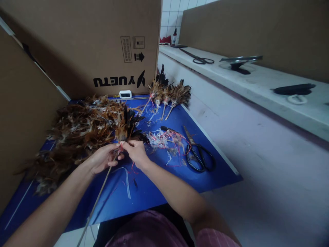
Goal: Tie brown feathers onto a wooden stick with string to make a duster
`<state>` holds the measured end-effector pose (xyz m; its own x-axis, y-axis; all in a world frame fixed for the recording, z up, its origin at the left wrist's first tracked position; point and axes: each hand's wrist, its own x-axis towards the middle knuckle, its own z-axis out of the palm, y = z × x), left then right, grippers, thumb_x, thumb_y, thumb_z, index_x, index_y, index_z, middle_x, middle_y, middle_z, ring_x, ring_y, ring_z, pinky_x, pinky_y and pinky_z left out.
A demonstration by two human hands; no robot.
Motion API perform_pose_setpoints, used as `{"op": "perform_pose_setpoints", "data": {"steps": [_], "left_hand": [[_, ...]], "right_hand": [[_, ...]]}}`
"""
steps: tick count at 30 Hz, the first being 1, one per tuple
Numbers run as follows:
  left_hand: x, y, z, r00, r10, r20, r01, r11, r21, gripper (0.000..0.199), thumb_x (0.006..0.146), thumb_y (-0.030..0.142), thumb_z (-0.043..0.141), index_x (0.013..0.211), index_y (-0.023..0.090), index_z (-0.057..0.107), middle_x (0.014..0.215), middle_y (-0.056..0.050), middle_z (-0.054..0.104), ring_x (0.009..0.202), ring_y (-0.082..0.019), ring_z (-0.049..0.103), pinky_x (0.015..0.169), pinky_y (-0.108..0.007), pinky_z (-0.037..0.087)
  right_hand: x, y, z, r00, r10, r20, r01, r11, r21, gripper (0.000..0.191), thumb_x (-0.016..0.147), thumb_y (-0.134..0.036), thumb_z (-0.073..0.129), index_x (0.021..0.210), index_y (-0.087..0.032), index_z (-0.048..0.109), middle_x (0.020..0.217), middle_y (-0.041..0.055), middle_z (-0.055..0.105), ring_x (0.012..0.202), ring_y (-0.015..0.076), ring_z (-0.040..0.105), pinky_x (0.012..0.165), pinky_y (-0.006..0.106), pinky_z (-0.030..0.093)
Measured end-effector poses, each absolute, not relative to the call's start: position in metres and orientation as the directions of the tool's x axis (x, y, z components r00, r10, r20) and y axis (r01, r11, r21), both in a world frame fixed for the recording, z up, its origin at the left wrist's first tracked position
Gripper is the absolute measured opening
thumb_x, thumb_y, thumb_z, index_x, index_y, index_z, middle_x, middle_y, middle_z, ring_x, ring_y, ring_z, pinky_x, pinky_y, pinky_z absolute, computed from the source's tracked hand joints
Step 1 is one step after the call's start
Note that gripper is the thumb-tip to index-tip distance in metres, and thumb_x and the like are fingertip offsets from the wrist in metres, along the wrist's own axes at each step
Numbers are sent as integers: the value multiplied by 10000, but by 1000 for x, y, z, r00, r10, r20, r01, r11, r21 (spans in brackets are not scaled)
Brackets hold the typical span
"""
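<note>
My left hand (105,160) is closed around the upper part of a thin stick (100,192), which slants down toward my lap. Brown and black feathers bunch at the stick's top, forming a feather duster (121,129). Just below those feathers my right hand (136,153) pinches with thumb and forefinger at a red string (120,149) wound there. A loose red end hangs under the right hand. The fingers partly hide the binding. Left of the hands lies a large heap of brown feathers (84,120).
Black-handled scissors (200,157) lie right of a tangle of white and red strings (159,139). Several small feather bundles on sticks (171,94) rest at the back of the blue table (151,197). Cardboard (77,41) walls the back and left; a white ledge (269,92) runs along the right.
</note>
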<state>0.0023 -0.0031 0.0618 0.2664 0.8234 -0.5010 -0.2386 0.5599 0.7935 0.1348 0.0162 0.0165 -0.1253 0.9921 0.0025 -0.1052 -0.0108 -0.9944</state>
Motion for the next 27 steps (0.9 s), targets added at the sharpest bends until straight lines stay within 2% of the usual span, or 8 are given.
{"op": "perform_pose_setpoints", "data": {"steps": [6,10,13,15,20,23,27], "left_hand": [[6,-8,57,130,896,-425,-19,431,902,216,762,346,599,788,135,558,623,15,493,475,-66,444,326,-122,198],[7,-13,49,41,922,-384,96,379,920,269,768,404,557,722,140,532,535,17,485,438,-75,430,333,-136,213],[7,-14,45,8,930,-368,145,363,920,318,769,443,527,683,137,532,465,20,465,382,-61,364,329,-142,195],[7,-14,43,-4,935,-354,148,351,925,335,761,453,527,665,133,538,448,26,444,369,-52,329,329,-142,175],[5,-14,39,-62,925,-374,88,378,922,329,741,450,536,654,133,533,509,27,454,376,-33,301,333,-134,146],[1,-13,36,-78,927,-366,56,371,927,287,715,424,560,686,140,530,568,24,479,393,-31,321,338,-125,147],[-4,-12,36,-82,932,-352,41,356,934,260,695,404,576,663,156,504,509,59,404,394,-40,320,343,-120,150]], "right_hand": [[135,24,6,-239,971,32,65,49,-997,403,759,-445,567,495,-144,528,471,-58,377,479,61,306,459,209,235],[135,25,3,-289,955,69,178,124,-976,384,791,-423,557,524,-148,575,479,-46,440,497,73,355,483,207,266],[135,23,6,-294,954,59,238,133,-962,364,805,-400,552,545,-152,609,486,-37,489,501,79,391,494,206,285],[135,22,10,-282,957,60,264,138,-955,355,807,-378,549,538,-156,611,477,-40,485,489,75,387,494,206,283],[130,18,15,-202,973,109,343,174,-923,385,786,-388,566,474,-166,526,426,-66,344,451,68,283,460,222,223],[125,15,16,-189,975,113,340,173,-924,333,792,-364,546,523,-169,555,448,-62,389,456,71,308,461,219,231],[120,10,15,-209,974,89,297,150,-943,197,768,-265,528,616,-172,610,481,-59,440,463,76,342,470,211,261]]}}
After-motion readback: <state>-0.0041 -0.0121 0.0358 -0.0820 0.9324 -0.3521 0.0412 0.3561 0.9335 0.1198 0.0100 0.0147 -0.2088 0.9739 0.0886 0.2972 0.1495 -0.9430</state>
